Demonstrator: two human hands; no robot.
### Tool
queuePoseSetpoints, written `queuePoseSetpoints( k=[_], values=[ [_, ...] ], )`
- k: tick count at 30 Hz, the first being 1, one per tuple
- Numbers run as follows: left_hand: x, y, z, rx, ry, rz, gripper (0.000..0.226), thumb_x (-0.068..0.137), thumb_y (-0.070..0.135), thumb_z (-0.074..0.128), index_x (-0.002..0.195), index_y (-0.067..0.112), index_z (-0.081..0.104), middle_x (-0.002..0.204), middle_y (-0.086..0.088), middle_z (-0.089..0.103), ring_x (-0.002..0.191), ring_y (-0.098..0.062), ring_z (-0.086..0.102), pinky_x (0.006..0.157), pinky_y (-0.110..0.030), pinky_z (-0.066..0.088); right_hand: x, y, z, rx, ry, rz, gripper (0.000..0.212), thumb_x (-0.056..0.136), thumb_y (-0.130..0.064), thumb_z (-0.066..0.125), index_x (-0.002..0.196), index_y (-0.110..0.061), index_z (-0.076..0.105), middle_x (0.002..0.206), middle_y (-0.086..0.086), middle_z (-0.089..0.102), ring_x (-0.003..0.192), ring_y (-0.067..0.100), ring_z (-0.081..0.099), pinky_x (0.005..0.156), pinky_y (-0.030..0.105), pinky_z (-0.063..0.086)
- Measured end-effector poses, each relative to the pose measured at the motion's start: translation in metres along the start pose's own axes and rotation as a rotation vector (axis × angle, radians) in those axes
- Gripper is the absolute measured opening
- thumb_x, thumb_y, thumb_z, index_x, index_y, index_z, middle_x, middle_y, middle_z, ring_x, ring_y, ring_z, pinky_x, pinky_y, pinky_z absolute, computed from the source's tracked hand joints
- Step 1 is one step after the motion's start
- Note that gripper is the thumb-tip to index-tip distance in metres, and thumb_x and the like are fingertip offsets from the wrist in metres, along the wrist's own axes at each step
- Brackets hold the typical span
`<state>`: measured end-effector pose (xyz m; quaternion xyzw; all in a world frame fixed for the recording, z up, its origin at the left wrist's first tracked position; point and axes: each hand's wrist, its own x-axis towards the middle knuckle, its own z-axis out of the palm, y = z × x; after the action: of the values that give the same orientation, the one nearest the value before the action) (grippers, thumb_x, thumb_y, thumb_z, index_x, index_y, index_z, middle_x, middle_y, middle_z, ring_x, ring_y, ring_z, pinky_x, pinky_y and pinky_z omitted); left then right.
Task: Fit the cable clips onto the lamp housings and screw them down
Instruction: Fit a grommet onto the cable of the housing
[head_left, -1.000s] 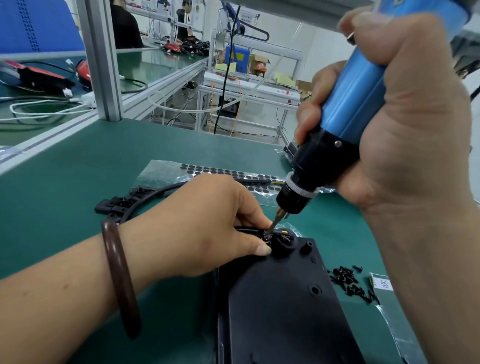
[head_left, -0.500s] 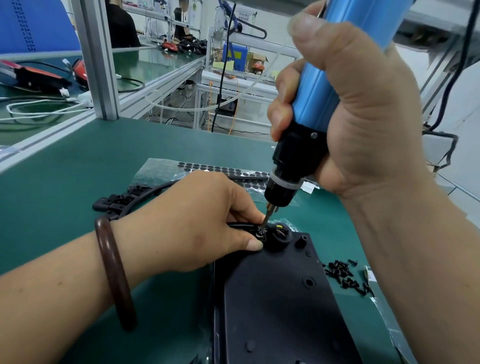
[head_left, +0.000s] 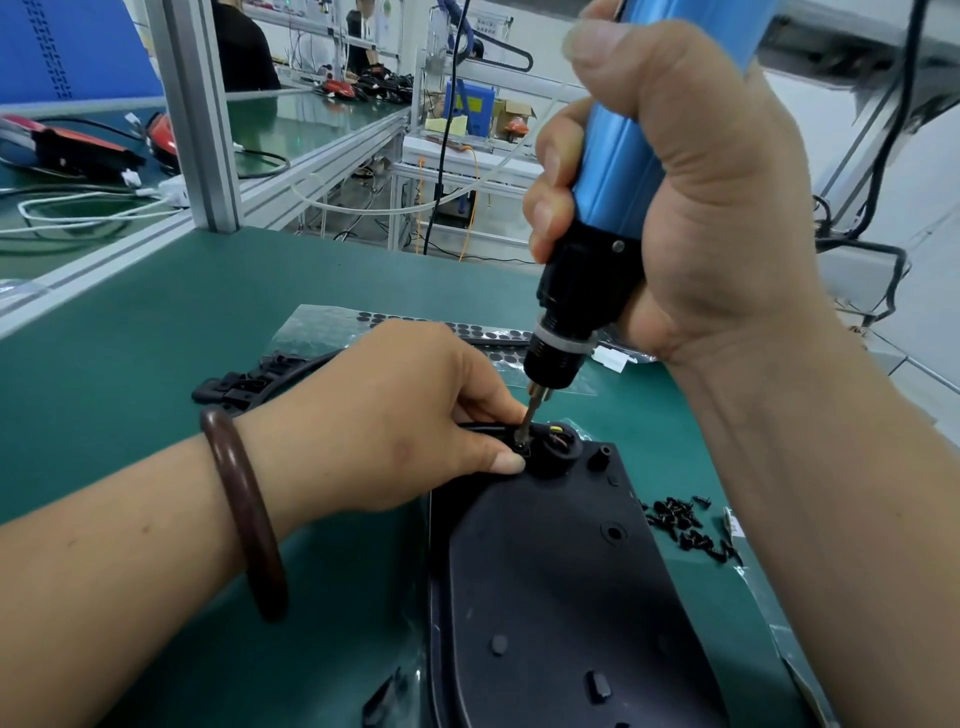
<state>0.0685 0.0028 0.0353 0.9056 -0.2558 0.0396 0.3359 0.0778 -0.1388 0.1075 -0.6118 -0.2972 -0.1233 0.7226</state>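
Note:
A black lamp housing lies on the green bench, its round cable port at the far end. My left hand pinches the black cable clip and the cable against the housing beside that port. My right hand grips a blue and black electric screwdriver nearly upright. Its bit tip stands on the screw at the clip. The clip is mostly hidden by my thumb and finger.
A pile of several black screws lies right of the housing. A sheet of black round pads in a clear bag sits behind my left hand. Black connectors lie at the left. An aluminium post stands far left.
The screwdriver has swung from tilted to nearly upright and its bit has come down onto the screw at the clip. My left hand keeps the same pinch.

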Motion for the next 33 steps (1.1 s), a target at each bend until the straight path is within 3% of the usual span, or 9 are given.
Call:
queuePoseSetpoints(
  k=[5, 9, 14, 24, 33],
  values=[
    [-0.0007, -0.0013, 0.0006, 0.001, -0.016, 0.004, 0.020, 0.065, 0.037, 0.083, 0.078, 0.041, 0.068, 0.073, 0.034, 0.064, 0.069, 0.014, 0.061, 0.067, 0.001, 0.042, -0.0017, -0.0027, -0.0003, 0.024, -0.014, 0.017, 0.020, 0.081, -0.014, 0.059, 0.099, -0.008, 0.051, 0.060, 0.006, 0.050, 0.046, 0.021, 0.045, 0.049, 0.030, 0.042],
    [-0.0009, -0.0031, 0.0014, -0.022, -0.013, 0.008, 0.031, 0.066, 0.035, 0.083, 0.094, 0.040, 0.071, 0.075, 0.024, 0.069, 0.071, 0.014, 0.061, 0.070, 0.000, 0.043, -0.0016, -0.0049, -0.0001, 0.033, -0.016, 0.011, 0.023, 0.081, -0.013, 0.060, 0.102, -0.008, 0.052, 0.059, 0.005, 0.051, 0.045, 0.021, 0.046, 0.049, 0.030, 0.043],
    [-0.0010, -0.0010, 0.0019, -0.008, -0.006, 0.016, 0.020, 0.066, 0.034, 0.083, 0.080, 0.040, 0.070, 0.075, 0.026, 0.069, 0.069, 0.015, 0.061, 0.069, 0.000, 0.043, -0.0014, -0.0029, 0.0003, 0.052, -0.027, 0.005, 0.020, 0.082, -0.011, 0.060, 0.100, -0.008, 0.051, 0.058, 0.005, 0.050, 0.044, 0.021, 0.046, 0.048, 0.030, 0.042],
    [-0.0024, 0.0001, 0.0022, 0.005, -0.009, 0.040, 0.019, 0.066, 0.034, 0.083, 0.078, 0.039, 0.069, 0.075, 0.026, 0.069, 0.069, 0.014, 0.062, 0.072, -0.008, 0.047, 0.0009, -0.0017, 0.0008, 0.088, -0.102, 0.022, 0.017, 0.079, -0.008, 0.057, 0.094, -0.008, 0.049, 0.056, 0.004, 0.049, 0.042, 0.020, 0.043, 0.047, 0.029, 0.041],
    [-0.0041, -0.0016, 0.0042, -0.041, 0.018, 0.019, 0.027, 0.065, 0.032, 0.085, 0.080, 0.044, 0.066, 0.073, 0.029, 0.068, 0.070, 0.017, 0.061, 0.068, -0.001, 0.044, -0.0057, -0.0048, -0.0006, 0.044, -0.020, -0.038, 0.027, 0.083, -0.009, 0.062, 0.106, -0.004, 0.049, 0.058, 0.006, 0.051, 0.044, 0.022, 0.047, 0.047, 0.030, 0.043]
  ],
)
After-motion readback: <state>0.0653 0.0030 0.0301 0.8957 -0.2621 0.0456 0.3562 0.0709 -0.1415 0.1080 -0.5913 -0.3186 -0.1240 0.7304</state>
